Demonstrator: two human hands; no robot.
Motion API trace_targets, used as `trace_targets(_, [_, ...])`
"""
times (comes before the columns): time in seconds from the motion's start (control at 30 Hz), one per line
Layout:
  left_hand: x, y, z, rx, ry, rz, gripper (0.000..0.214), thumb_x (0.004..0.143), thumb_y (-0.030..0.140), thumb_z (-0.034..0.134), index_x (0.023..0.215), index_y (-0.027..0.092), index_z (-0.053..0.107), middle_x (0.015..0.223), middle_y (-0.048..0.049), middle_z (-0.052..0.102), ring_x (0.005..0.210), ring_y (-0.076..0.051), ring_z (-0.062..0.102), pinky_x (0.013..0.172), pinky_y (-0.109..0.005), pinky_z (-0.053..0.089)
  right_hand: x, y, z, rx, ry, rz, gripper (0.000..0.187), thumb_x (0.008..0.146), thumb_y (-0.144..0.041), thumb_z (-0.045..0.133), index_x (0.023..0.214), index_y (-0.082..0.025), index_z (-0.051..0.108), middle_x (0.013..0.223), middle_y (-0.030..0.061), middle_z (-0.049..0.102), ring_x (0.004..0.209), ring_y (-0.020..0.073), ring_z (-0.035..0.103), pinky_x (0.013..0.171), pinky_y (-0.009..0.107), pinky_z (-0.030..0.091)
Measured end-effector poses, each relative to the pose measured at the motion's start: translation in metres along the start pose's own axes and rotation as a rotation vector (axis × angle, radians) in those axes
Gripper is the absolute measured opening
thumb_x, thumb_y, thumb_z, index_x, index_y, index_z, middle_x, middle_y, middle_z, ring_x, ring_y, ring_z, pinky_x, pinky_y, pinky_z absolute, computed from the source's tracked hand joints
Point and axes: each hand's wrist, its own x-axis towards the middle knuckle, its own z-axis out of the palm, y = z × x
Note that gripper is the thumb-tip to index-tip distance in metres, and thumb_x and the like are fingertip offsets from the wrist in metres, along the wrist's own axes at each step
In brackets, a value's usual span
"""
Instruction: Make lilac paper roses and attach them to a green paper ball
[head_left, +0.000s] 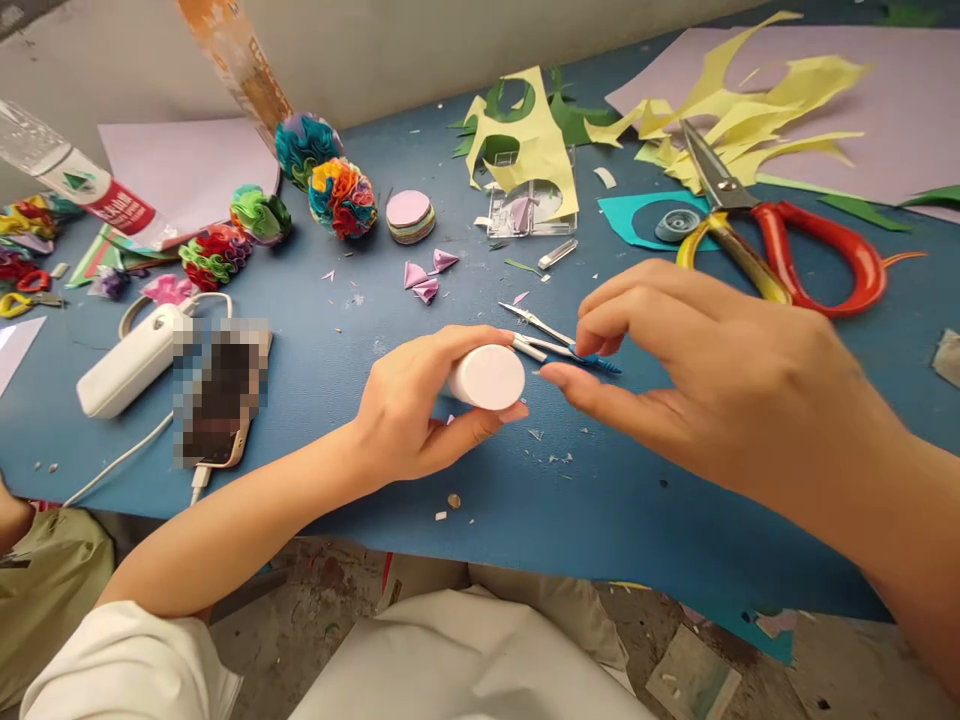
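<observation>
My left hand (pixel 420 405) is closed round a small white cylindrical container (pixel 491 378), whose flat round end faces up toward me. To its right, my right hand (pixel 697 370) hovers with thumb and fingertips apart, and I see nothing between them. Just behind the right fingertips lies a slim pointed metal tool (pixel 541 325), partly hidden, near a blue-tipped piece (pixel 604 364). Beyond the hands, folded lilac paper pieces (pixel 424 274) lie near a round stack of paper discs (pixel 410 216) topped in lilac.
Large red-handled scissors (pixel 825 260) rest at the right by cut yellow paper (pixel 750 110). At the left are a phone (pixel 217 400), a white power bank (pixel 133 360) with a cable, and a plastic bottle (pixel 97 185). Ruffled paper balls (pixel 343 198) stand at the back.
</observation>
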Motion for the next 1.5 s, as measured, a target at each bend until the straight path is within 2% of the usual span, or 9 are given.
trace_targets(0.17, [-0.002, -0.011, 0.001, -0.109, 0.025, 0.013, 0.04, 0.092, 0.035, 0.05, 0.126, 0.024, 0.032, 0.108, -0.0085, 0.066, 0.094, -0.015, 0.068, 0.081, -0.031, 0.057, 0.001, 0.007, 0.009, 0.073, 0.0, 0.004, 0.014, 0.091, -0.018, 0.048, 0.094, -0.017, 0.061, 0.082, 0.0011, 0.071, 0.066, 0.0141, 0.066, 0.056, 0.026, 0.045])
trace_targets(0.3, [0.002, -0.027, -0.005, -0.002, 0.108, 0.045, 0.025, 0.094, 0.035, 0.045, 0.117, 0.027, 0.041, 0.123, -0.0098, 0.059, 0.101, -0.017, 0.066, 0.078, -0.031, 0.056, 0.001, 0.011, 0.015, 0.151, -0.03, 0.012, 0.018, 0.089, -0.019, 0.048, 0.093, -0.017, 0.066, 0.086, 0.0025, 0.073, 0.074, 0.0168, 0.069, 0.061, 0.027, 0.049])
trace_targets(0.47, [0.01, -0.058, -0.02, 0.156, 0.3, -0.164, 0.029, 0.091, 0.045, 0.047, 0.113, 0.026, 0.042, 0.126, -0.0109, 0.058, 0.087, -0.014, 0.068, 0.067, -0.028, 0.055, 0.004, 0.017, 0.019, 0.219, -0.139, 0.107, 0.014, 0.085, -0.028, 0.053, 0.081, -0.023, 0.066, 0.08, -0.0002, 0.072, 0.071, 0.0151, 0.068, 0.057, 0.025, 0.048])
trace_targets(0.6, [0.015, -0.088, -0.034, 0.191, 0.422, -0.262, 0.033, 0.09, 0.046, 0.05, 0.114, 0.028, 0.036, 0.132, -0.0119, 0.057, 0.107, -0.017, 0.064, 0.077, -0.033, 0.056, 0.009, 0.022, 0.021, 0.106, -0.188, 0.16, 0.024, 0.089, -0.031, 0.045, 0.078, -0.021, 0.064, 0.073, 0.0028, 0.07, 0.067, 0.0185, 0.067, 0.053, 0.029, 0.048])
trace_targets(0.77, [0.015, -0.113, -0.046, 0.107, 0.528, -0.329, 0.035, 0.086, 0.046, 0.056, 0.104, 0.025, 0.033, 0.129, -0.0157, 0.058, 0.107, -0.02, 0.065, 0.083, -0.038, 0.055, 0.009, -0.008, 0.026, 0.16, -0.146, 0.126, 0.039, 0.087, -0.012, 0.032, 0.114, -0.015, 0.06, 0.111, 0.011, 0.068, 0.105, 0.0206, 0.064, 0.089, 0.036, 0.052])
trace_targets(0.9, [0.015, -0.117, -0.049, 0.141, 0.562, -0.401, 0.037, 0.085, 0.046, 0.057, 0.102, 0.024, 0.033, 0.126, -0.0141, 0.059, 0.102, -0.02, 0.066, 0.08, -0.035, 0.054, 0.001, -0.043, 0.042, 0.236, -0.509, -0.009, 0.049, 0.093, -0.024, 0.029, 0.137, -0.008, 0.044, 0.142, 0.015, 0.046, 0.135, 0.0246, 0.038, 0.111, 0.044, 0.037])
trace_targets(1.0, [0.015, -0.116, -0.049, 0.207, 0.553, -0.429, 0.037, 0.086, 0.044, 0.056, 0.108, 0.023, 0.034, 0.12, -0.0113, 0.061, 0.1, -0.02, 0.066, 0.079, -0.034, 0.053, -0.01, -0.051, 0.045, 0.226, -0.656, 0.068, 0.056, 0.096, -0.038, 0.026, 0.144, -0.013, 0.036, 0.15, 0.0119, 0.033, 0.141, 0.0283, 0.025, 0.114, 0.053, 0.026])
trace_targets(1.27, [0.014, -0.118, -0.049, 0.32, 0.55, -0.423, 0.039, 0.087, 0.053, 0.049, 0.109, 0.023, 0.042, 0.111, -0.0101, 0.064, 0.086, -0.023, 0.069, 0.078, -0.039, 0.054, -0.08, -0.03, -0.007, 0.017, -0.704, 0.464, 0.059, 0.095, -0.051, 0.024, 0.148, -0.026, 0.029, 0.153, 0.0055, 0.027, 0.141, 0.0285, 0.02, 0.114, 0.053, 0.025])
trace_targets(1.5, [0.016, -0.111, -0.054, 0.288, 0.578, -0.417, 0.03, 0.085, 0.036, 0.054, 0.11, 0.021, 0.044, 0.12, -0.0133, 0.06, 0.111, -0.025, 0.061, 0.093, -0.04, 0.05, -0.2, 0.001, -0.084, -0.406, -0.299, 0.416, 0.047, 0.091, -0.038, 0.044, 0.137, -0.03, 0.049, 0.117, 0.012, 0.067, 0.099, 0.0379, 0.066, 0.065, 0.042, 0.058])
